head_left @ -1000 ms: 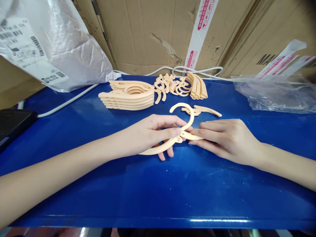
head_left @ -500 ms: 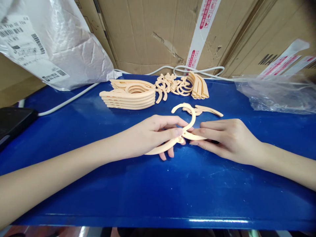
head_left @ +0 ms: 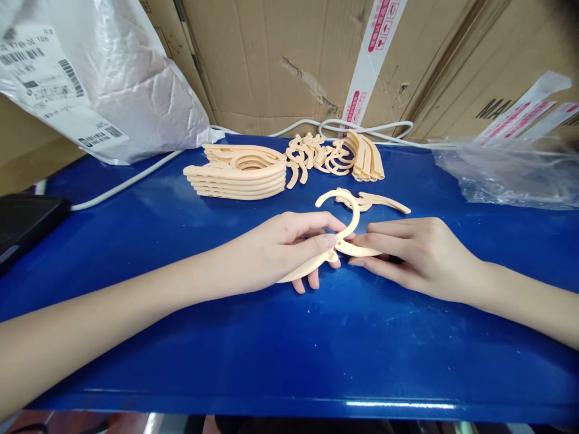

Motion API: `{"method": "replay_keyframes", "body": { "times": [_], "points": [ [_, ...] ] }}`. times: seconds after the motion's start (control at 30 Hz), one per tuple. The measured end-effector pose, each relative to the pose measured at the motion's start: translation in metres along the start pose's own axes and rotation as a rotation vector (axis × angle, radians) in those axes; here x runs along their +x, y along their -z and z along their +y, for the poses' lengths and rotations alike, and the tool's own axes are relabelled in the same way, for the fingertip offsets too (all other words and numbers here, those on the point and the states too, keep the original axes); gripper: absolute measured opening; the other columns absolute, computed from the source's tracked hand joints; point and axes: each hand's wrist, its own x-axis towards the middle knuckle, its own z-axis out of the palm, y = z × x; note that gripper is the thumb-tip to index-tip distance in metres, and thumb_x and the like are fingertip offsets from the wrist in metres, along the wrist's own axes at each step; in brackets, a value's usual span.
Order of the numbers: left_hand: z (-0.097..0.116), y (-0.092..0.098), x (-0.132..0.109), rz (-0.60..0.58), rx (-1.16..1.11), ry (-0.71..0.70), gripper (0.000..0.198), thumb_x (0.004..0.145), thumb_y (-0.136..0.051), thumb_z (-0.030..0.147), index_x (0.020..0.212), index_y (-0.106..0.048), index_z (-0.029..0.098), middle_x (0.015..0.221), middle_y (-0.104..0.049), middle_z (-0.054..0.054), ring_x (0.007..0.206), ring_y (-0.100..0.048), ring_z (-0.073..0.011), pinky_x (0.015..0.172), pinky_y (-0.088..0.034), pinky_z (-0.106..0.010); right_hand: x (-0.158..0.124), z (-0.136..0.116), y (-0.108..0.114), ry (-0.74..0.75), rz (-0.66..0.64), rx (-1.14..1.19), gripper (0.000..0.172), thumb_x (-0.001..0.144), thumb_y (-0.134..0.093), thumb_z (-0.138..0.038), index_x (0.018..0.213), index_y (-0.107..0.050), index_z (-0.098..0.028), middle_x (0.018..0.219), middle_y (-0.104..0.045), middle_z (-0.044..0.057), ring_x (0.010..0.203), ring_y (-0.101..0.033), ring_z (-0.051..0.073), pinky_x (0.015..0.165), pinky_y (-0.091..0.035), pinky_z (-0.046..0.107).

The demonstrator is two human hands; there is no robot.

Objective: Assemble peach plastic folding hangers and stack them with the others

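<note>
A cream plastic folding hanger (head_left: 354,217), with its curved hook pointing up, is held between both hands just above the blue table. My left hand (head_left: 289,250) pinches it at the joint below the hook, thumb on top; one arm of the hanger runs down-left, partly hidden beneath this hand. Closed on the other arm of the hanger is my right hand (head_left: 414,253), whose fingers cover that arm's outer end. Just behind the hook lies another jointed hanger piece (head_left: 384,202) on the table.
Stacked folded hangers (head_left: 235,181) sit at the back left, beside loose hooks (head_left: 312,154) and several hanger arms (head_left: 367,160). A silvery parcel bag (head_left: 149,90), a black device (head_left: 29,226), a white cable (head_left: 131,182), clear plastic wrap (head_left: 502,175) and cardboard boxes (head_left: 280,66) surround the blue table (head_left: 289,355).
The hanger's lower-left arm has shifted slightly and shows less beneath my left hand. Both hands keep their hold in nearly the same place.
</note>
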Motion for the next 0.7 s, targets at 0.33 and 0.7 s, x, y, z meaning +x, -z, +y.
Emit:
{"method": "replay_keyframes", "body": {
  "times": [0.33,0.7],
  "points": [
    [-0.0011,0.0008,-0.0001,-0.001,0.003,-0.019,0.025,0.098,-0.045,0.028,0.116,-0.059,0.017,0.087,-0.064,-0.002,0.061,-0.061,-0.0089,0.048,-0.053,-0.016,0.001,0.0003,-0.0001,-0.031,-0.015,0.041,0.024,0.098,-0.051,-0.03,0.115,-0.064,-0.019,0.08,-0.068,0.002,0.067,-0.063,0.012,0.06,-0.043,0.023],
    [-0.0022,0.0004,-0.0011,-0.003,-0.012,-0.008,0.024,0.098,-0.046,0.031,0.115,-0.058,0.019,0.087,-0.064,-0.001,0.06,-0.061,-0.0087,0.048,-0.052,-0.015,0.0024,-0.0007,0.0007,-0.033,-0.014,0.074,0.022,0.098,-0.051,-0.029,0.11,-0.065,-0.018,0.075,-0.065,0.0,0.063,-0.06,0.011,0.057,-0.04,0.022]
  ]
}}
